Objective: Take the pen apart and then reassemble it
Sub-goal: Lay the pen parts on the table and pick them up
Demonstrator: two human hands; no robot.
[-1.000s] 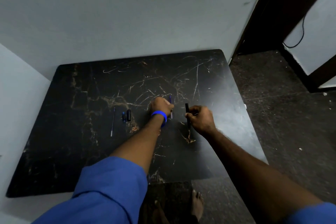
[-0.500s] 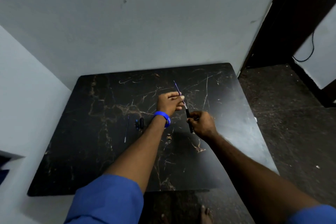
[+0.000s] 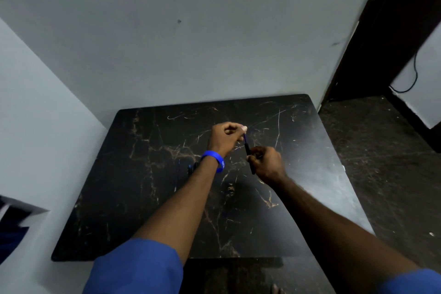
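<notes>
My right hand [image 3: 266, 163] grips a black pen barrel [image 3: 248, 151], held tilted above the black marble table [image 3: 143, 198]. My left hand [image 3: 226, 137], with a blue wristband, pinches the top of a thin blue refill [image 3: 244, 138] whose lower part is inside the barrel's upper end. Small dark and blue pen parts [image 3: 192, 168] lie on the table just left of my left wrist, partly hidden by it. A second thin refill [image 3: 177, 178] lies further left on the table.
The table stands in a corner between grey walls. A dark doorway and dark floor [image 3: 381, 150] are to the right, with a black cable on the white wall. My bare foot shows below the table's near edge.
Both hands rose from the table. The left hand picked up the refill and slid it down into the barrel; much less of it sticks out now. The camera tilted upward.
</notes>
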